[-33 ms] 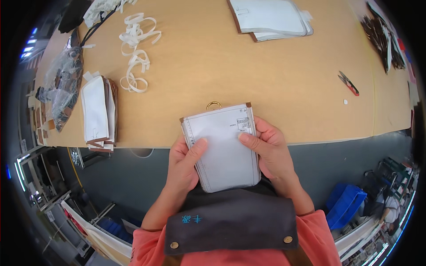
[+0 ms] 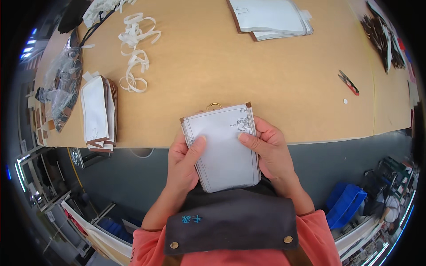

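Observation:
Between my two hands is a flat white panel (image 2: 226, 155) with lines along its edges, brown corners and small printed marks at its upper right. It is held over my lap, its far end overlapping the table's near edge. Behind that far end a gold-coloured ring (image 2: 214, 106) sticks out. My left hand (image 2: 183, 157) grips the left side, thumb flat on the white face. My right hand (image 2: 270, 148) grips the right side the same way. The other fingers of both hands are mostly hidden behind the panel.
On the tan table (image 2: 266, 88) a stack of white panels (image 2: 95, 111) stands left, near curled white tape (image 2: 137, 62) and a clear plastic bag (image 2: 64, 88). More white panels (image 2: 270, 17) lie at the far side. Red-handled thread snips (image 2: 349, 83) and dark brown pieces (image 2: 377, 35) are at right.
My left thumb has shifted very slightly on the panel. Everything else looks the same.

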{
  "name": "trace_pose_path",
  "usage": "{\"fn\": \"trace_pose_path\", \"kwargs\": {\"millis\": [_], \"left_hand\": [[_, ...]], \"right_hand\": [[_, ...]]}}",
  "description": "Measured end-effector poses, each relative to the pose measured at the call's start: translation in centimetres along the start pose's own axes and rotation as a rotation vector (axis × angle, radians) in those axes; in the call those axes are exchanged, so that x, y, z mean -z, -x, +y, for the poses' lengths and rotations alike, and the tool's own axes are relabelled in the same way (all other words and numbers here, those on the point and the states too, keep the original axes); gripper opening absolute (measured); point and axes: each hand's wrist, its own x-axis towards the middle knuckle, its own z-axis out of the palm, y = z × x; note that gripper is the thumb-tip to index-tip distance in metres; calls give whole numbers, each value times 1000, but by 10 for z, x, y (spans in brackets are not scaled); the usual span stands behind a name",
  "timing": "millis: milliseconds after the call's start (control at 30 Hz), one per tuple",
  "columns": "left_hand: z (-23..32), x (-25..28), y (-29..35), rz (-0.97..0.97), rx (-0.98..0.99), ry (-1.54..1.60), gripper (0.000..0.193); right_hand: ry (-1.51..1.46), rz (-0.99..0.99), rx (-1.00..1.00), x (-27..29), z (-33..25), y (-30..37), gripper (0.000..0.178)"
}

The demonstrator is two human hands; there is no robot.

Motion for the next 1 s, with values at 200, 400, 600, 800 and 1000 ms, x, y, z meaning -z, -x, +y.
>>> {"fn": "trace_pose_path", "kwargs": {"millis": [200,400,600,800,1000], "left_hand": [[-7,-2,-1,32,-90,-47,46],[-12,-4,4,86,-120,-168,47],[-23,2,8,140,-232,-308,57],[-21,-2,7,174,-254,-298,59],[-21,-3,2,158,-283,-365,62]], "right_hand": [[100,53,51,-4,6,3,39],[321,142,179,-8,19,7,48],[566,210,262,-11,26,10,52],[614,214,336,-8,32,7,52],[755,213,381,-8,27,5,55]]}}
